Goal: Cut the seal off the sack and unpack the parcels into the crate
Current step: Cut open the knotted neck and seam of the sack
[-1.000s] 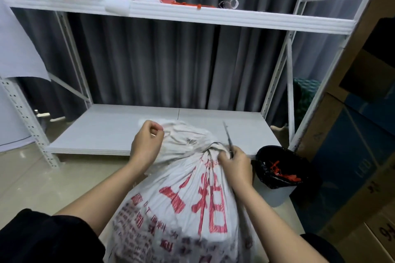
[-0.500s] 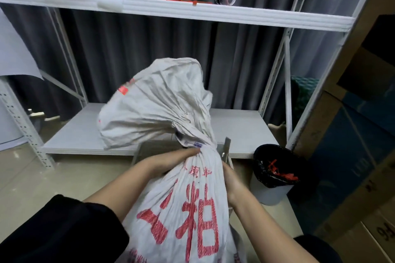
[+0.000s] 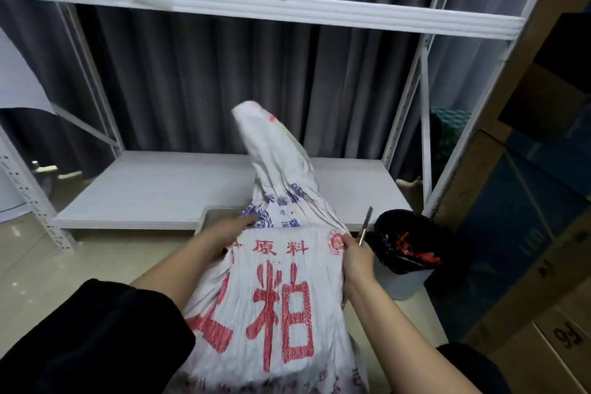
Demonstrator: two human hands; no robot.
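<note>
Scissors [image 3: 365, 225] ride in my right hand [image 3: 356, 257]; both hands' fingers pinch the sack [image 3: 271, 291] neck; I'd spread it wide, blades outward.

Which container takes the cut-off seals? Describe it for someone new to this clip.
Find the white shelving rack and follow its right upright down to the floor. There stands a small bin with a black liner, beside the right hand; only it holds red scraps.
</note>
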